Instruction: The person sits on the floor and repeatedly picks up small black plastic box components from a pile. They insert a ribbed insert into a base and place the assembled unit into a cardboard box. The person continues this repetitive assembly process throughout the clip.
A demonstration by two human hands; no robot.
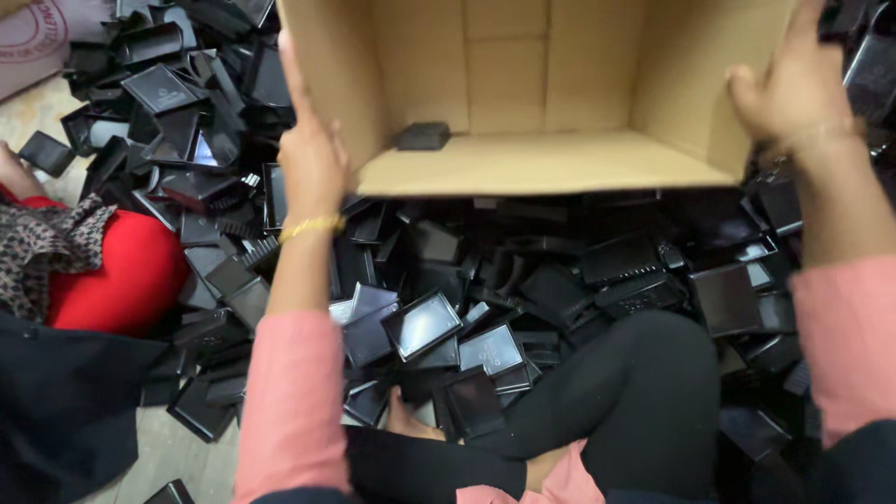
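A large brown cardboard box [523,163] lies tipped on its side in front of me, its opening facing me. My left hand [310,154] grips the box's left wall, a gold bangle on the wrist. My right hand [793,89] holds the right wall near its upper edge. Inside the box one small black plastic part [422,136] rests at the back left corner. Below the box lies a heap of black plastic parts [485,299], flat trays and shells, spread over the floor around my crossed legs.
More black parts [177,103] pile up at the upper left and along the right edge. Another person in red and leopard-print clothing [93,261] sits at the left. A pale sack [42,37] lies at the top left corner.
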